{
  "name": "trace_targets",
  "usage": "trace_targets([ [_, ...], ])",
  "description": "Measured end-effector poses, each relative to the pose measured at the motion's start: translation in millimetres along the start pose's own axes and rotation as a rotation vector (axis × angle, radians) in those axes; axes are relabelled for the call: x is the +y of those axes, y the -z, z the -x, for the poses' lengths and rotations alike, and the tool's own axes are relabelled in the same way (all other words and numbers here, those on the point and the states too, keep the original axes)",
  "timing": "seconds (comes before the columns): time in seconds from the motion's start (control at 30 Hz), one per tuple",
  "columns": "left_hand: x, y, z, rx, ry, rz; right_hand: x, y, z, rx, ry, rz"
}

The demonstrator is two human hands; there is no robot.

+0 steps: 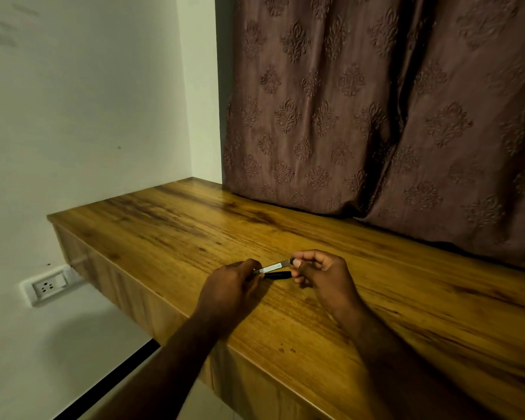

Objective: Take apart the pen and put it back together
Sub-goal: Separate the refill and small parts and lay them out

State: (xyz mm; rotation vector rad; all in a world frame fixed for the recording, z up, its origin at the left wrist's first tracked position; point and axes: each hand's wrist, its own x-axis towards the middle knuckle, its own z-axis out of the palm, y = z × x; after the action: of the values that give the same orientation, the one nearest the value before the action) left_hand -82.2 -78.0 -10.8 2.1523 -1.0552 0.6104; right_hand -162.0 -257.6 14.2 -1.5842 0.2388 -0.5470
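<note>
A black pen (pixel 277 275) with a silver clip (pixel 272 267) is held level just above the wooden tabletop (pixel 170 237). My left hand (pixel 229 291) grips its left end, which is hidden inside my curled fingers. My right hand (pixel 323 275) pinches the right end between thumb and fingertips, near the top of the clip. The clip stands off from the black barrel. I cannot tell whether the pen is in one piece or pulled apart.
A brown patterned curtain (pixel 376 116) hangs down onto the back of the tabletop. The top's left edge drops off beside a white wall with a socket (pixel 47 287). Bare wood stretches to the left and right of my hands.
</note>
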Motion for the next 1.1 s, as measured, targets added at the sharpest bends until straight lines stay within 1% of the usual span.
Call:
trace_targets([
  [0.13, -0.3, -0.5, -0.2, -0.003, -0.013, 0.013, -1.0, -0.8, -0.1, 0.012, 0.009, -0.024],
  [0.3, -1.7, -1.2, 0.4, -0.003, -0.039, 0.028, 1.1, 0.3, 1.0, -0.010, 0.006, 0.011],
  [0.63, -4.4, -3.5, -1.1, 0.012, -0.014, 0.002, -0.9, -1.5, 3.0, -0.060, 0.035, 0.203],
  [0.87, -5.6, -5.3, -1.3, 0.016, 0.006, -0.033, -2.4, -2.7, 3.0, 0.002, 0.021, 0.039],
  [1.1, -5.0, -4.0, -1.8, 0.057, -0.014, -0.034, 0.3, -10.2, 5.0, 0.011, 0.069, 0.076],
])
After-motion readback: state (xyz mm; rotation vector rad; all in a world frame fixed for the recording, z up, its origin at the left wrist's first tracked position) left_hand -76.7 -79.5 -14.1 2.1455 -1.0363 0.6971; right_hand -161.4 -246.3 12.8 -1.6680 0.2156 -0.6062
